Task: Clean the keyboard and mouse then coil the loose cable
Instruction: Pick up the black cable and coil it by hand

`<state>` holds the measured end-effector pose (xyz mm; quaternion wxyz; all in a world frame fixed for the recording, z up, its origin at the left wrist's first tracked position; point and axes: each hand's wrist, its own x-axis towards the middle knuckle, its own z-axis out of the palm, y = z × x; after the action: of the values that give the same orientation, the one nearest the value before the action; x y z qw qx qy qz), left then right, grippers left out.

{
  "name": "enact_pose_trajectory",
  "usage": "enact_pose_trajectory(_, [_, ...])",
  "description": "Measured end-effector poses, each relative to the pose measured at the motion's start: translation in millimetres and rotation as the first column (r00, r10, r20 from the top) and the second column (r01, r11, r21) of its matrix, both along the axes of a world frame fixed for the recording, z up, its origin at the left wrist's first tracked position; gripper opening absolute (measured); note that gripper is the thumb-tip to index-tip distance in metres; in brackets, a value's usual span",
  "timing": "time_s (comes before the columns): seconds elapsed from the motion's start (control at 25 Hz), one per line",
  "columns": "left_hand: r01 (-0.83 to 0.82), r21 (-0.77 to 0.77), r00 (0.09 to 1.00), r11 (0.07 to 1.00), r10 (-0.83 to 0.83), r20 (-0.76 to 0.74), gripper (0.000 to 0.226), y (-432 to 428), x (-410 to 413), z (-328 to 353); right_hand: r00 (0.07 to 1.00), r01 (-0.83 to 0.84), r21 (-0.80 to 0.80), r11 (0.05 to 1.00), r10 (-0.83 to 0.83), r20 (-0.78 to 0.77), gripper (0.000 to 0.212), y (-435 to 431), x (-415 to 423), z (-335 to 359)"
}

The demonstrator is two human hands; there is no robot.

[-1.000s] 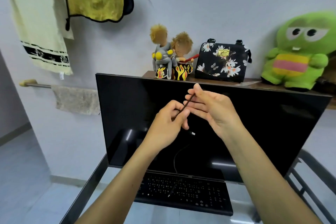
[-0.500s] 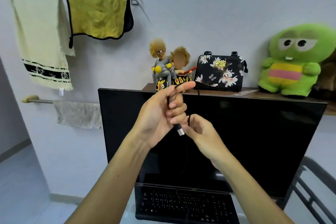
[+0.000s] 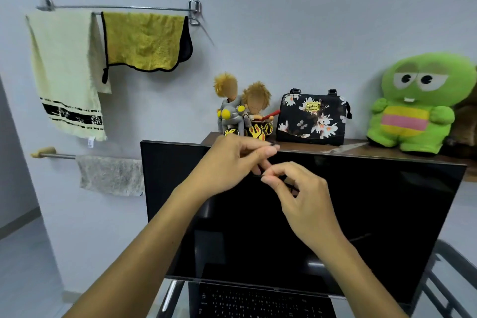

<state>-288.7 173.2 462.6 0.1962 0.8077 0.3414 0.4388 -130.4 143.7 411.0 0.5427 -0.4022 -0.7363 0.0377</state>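
Now | both grips pinched on cable [image 3: 271, 144] | left hand [image 3: 232, 162] | right hand [image 3: 302, 196]

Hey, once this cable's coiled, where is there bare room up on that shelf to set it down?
One bare patch of shelf lies between the floral handbag and the green plush. Left of the handbag it is crowded: the dolls sit close against it. Both hands, left hand and right hand, hold the cable.

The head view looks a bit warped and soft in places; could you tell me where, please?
Head view: wide-angle lens bows the monitor top edge and tilts the towel rail; the fingertips of the left hand and right hand smear with motion blur; the dark screen carries faint reflections; lighting is even.
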Motion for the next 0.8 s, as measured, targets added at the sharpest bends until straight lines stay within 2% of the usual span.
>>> enact_pose_trajectory(0.08, [0.049, -0.078, 0.998, 0.996, -0.051, -0.024, 0.024, -1.1, -0.2, -2.5, 1.0, -0.009, 0.02, 1.0, 0.01, -0.014, 0.007, 1.3, 6.3, 13.4])
enact_pose_trajectory(0.24, [0.205, -0.382, 0.966, 0.901, -0.124, 0.226, 0.036, 0.4, 1.3, 0.0, 0.989, -0.098, -0.04, 0.994, 0.092, -0.116, 0.009, 5.6, 11.6, 30.4])
enact_pose_trajectory(0.32, [0.251, -0.451, 0.957, 0.856, -0.149, 0.249, 0.041, 0.7, 2.6, 1.1, 0.974, -0.149, -0.09, 0.985, 0.13, -0.187, 0.009, 9.6, 16.7, 34.4])
enact_pose_trajectory(0.4, [0.351, -0.492, 0.917, 0.797, -0.187, 0.352, 0.042, -1.3, 3.3, 2.1, 0.935, -0.252, -0.126, 0.959, 0.208, -0.288, 0.013, 14.3, 25.1, 36.1])
enact_pose_trajectory(0.44, [0.449, -0.506, 0.863, 0.736, -0.21, 0.46, 0.04, -2.3, 1.8, 2.9, 0.904, -0.307, -0.136, 0.942, 0.244, -0.352, 0.014, 16.7, 29.1, 35.3])
enact_pose_trajectory(0.48, [0.582, -0.496, 0.769, 0.644, -0.237, 0.593, 0.037, -2.7, -0.7, 3.4, 0.863, -0.358, -0.14, 0.923, 0.269, -0.428, 0.016, 19.1, 32.0, 32.5])
enact_pose_trajectory(0.56, [0.847, -0.351, 0.479, 0.399, -0.287, 0.829, 0.034, 0.4, -6.8, 3.5, 0.729, -0.454, -0.129, 0.882, 0.285, -0.622, 0.017, 25.1, 36.4, 22.7])
enact_pose_trajectory(0.6, [0.927, -0.246, 0.329, 0.282, -0.301, 0.895, 0.035, 2.9, -9.9, 3.4, 0.641, -0.496, -0.12, 0.86, 0.269, -0.719, 0.017, 28.3, 38.4, 16.9])
enact_pose_trajectory(0.64, [0.966, -0.16, 0.218, 0.204, -0.306, 0.927, 0.037, 4.7, -12.4, 4.1, 0.558, -0.531, -0.113, 0.84, 0.246, -0.793, 0.017, 30.9, 40.5, 11.5])
enact_pose_trajectory(0.68, [0.98, -0.099, 0.149, 0.171, -0.308, 0.94, 0.04, 5.7, -14.5, 4.9, 0.507, -0.546, -0.119, 0.829, 0.214, -0.835, 0.018, 32.7, 42.8, 6.3])
enact_pose_trajectory(0.72, [0.983, -0.062, 0.114, 0.176, -0.309, 0.944, 0.043, 6.4, -16.3, 5.4, 0.487, -0.548, -0.138, 0.825, 0.18, -0.855, 0.018, 33.0, 43.6, 1.7])
enact_pose_trajectory(0.8, [0.967, -0.042, 0.119, 0.252, -0.302, 0.946, 0.047, 6.2, -17.6, 5.1, 0.536, -0.503, -0.225, 0.835, 0.097, -0.839, 0.012, 30.9, 40.0, -7.1])
